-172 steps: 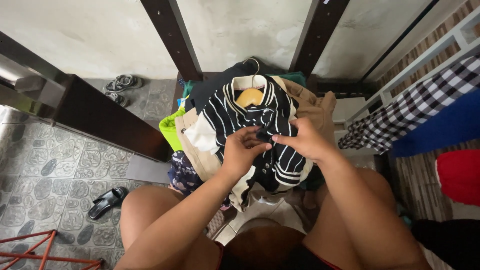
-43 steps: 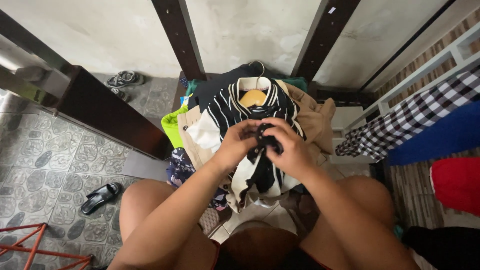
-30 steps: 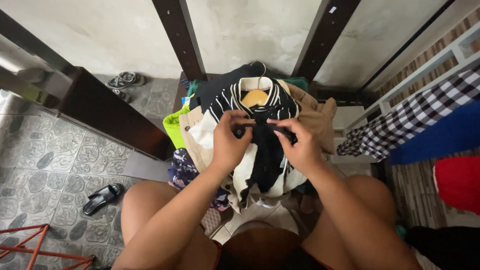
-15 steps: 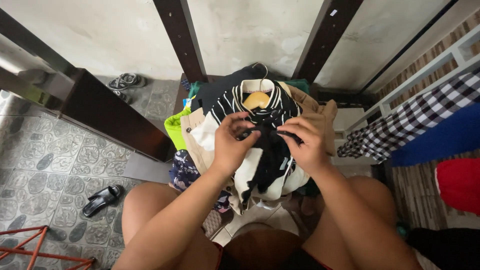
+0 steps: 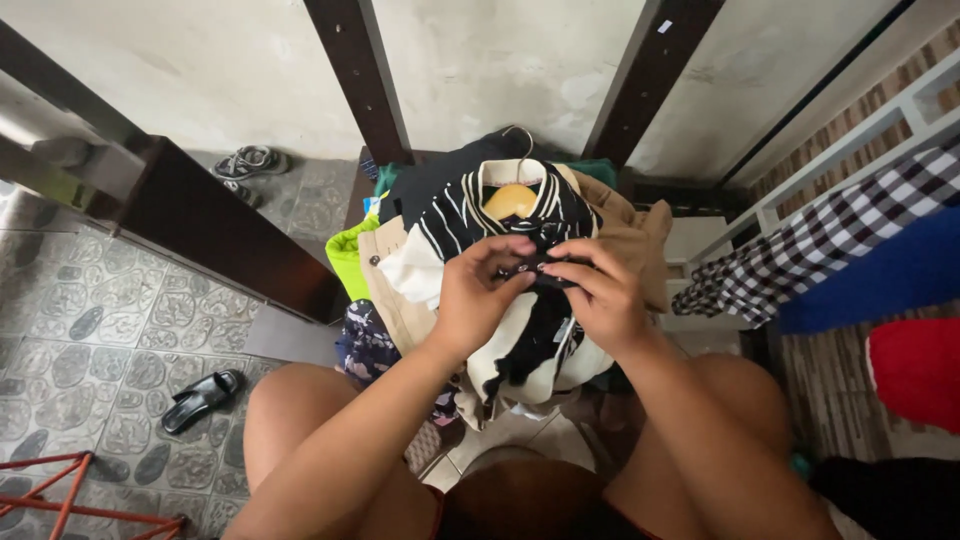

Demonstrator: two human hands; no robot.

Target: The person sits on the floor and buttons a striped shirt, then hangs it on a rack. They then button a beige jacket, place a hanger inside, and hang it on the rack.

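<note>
Black-and-white striped shirt point(image 5: 470, 215) on a wooden hanger point(image 5: 510, 200), lying on top of a heap of clothes point(image 5: 620, 235) in the middle of the scene, just beyond the person's knees. Left hand point(image 5: 480, 295) and right hand point(image 5: 600, 295) meet at the shirt front, fingers pinched narrow on the dark fabric at the placket; what exactly sits between the fingertips is too small and dark to tell, could be a button. Lower shirt front mostly hidden under both hands. Hanger hook only partly shows at the far edge of the heap.

In the heap: beige garment to the right, lime green piece point(image 5: 348, 262) on the left, dark floral cloth point(image 5: 368, 345) lower left, mostly buried.

Near left on the tiled floor a black sandal point(image 5: 200, 398); far left a pair of grey shoes point(image 5: 245, 165). Red metal frame point(image 5: 60, 490) cut off at the bottom left corner. Right side: checked cloth point(image 5: 820, 240), blue cloth point(image 5: 880, 275), red thing point(image 5: 915, 365), all cut off by the edge.
</note>
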